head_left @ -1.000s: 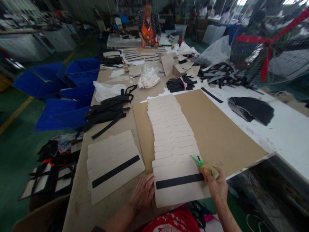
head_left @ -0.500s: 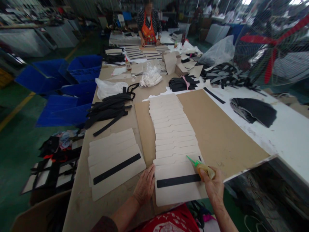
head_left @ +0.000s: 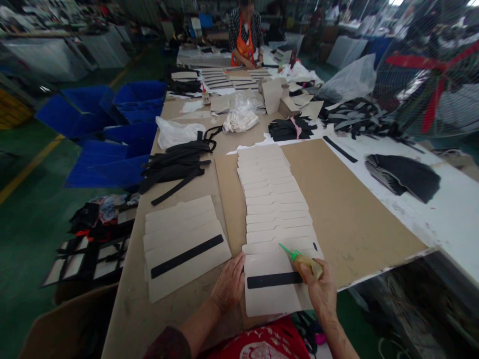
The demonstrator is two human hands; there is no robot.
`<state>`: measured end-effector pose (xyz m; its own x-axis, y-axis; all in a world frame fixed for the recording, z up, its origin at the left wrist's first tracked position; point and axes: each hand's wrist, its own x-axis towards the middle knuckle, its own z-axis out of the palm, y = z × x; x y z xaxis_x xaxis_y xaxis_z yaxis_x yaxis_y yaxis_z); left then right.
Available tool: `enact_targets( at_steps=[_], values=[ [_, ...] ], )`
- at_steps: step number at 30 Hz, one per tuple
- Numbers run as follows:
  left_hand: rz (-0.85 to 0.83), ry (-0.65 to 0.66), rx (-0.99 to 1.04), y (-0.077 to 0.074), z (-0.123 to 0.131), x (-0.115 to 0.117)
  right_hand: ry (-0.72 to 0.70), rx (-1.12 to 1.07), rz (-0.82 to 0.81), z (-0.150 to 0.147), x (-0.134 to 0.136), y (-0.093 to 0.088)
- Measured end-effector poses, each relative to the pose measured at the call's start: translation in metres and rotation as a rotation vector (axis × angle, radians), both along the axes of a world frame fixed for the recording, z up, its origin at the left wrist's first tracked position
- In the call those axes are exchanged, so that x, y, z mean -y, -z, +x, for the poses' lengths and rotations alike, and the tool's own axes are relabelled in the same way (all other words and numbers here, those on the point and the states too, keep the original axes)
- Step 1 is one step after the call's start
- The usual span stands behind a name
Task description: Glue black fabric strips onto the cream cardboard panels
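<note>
My right hand [head_left: 322, 294] grips a yellowish glue bottle [head_left: 311, 267], whose green nozzle points up and left over the nearest beige boards. My left hand [head_left: 229, 281] lies flat with fingers stretched out, its fingertips at the left edge of the front board [head_left: 271, 305]. Across that board runs a black strip [head_left: 275, 280], its right end hidden by my right hand. Behind it, a long overlapping row of beige boards [head_left: 277, 207] reaches away from me. To the left rests a fanned stack of boards [head_left: 183, 219] with a black strip [head_left: 187, 256] on its top one.
Black straps [head_left: 175, 162] lie in a pile at the left table edge, near a plastic bag [head_left: 179, 132]. A folded dark stack [head_left: 406, 174] is on the white surface at right. Blue bins [head_left: 108, 162] stand left, a large fan [head_left: 437, 67] right. A co-worker [head_left: 245, 37] works at the far end.
My right hand has moved left with the glue bottle, its nozzle sliding across over the boards. My left hand stays at the board's edge. The whole view has shifted slightly.
</note>
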<state>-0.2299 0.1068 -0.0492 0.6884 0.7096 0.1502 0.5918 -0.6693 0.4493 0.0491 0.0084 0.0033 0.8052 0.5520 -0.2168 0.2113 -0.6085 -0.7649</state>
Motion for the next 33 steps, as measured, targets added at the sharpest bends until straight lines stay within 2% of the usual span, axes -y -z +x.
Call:
enact_targets(
  at_steps=[8,18,27,30,33],
  values=[
    [0.011,0.019,0.002,0.000,0.000,0.000,-0.067,-0.024,0.047,-0.024,-0.008,0.001],
    [0.030,0.031,0.026,0.000,0.001,0.001,-0.145,-0.121,0.091,-0.060,-0.026,-0.011],
    [0.018,0.015,0.076,0.001,0.000,0.003,-0.211,-0.154,0.083,-0.080,-0.032,-0.003],
    [0.006,0.003,0.099,-0.001,0.001,0.002,-0.165,-0.258,0.107,-0.083,-0.034,-0.003],
    [-0.005,-0.020,0.117,-0.004,0.000,0.002,0.017,-0.532,0.162,-0.077,-0.032,-0.008]
  ],
)
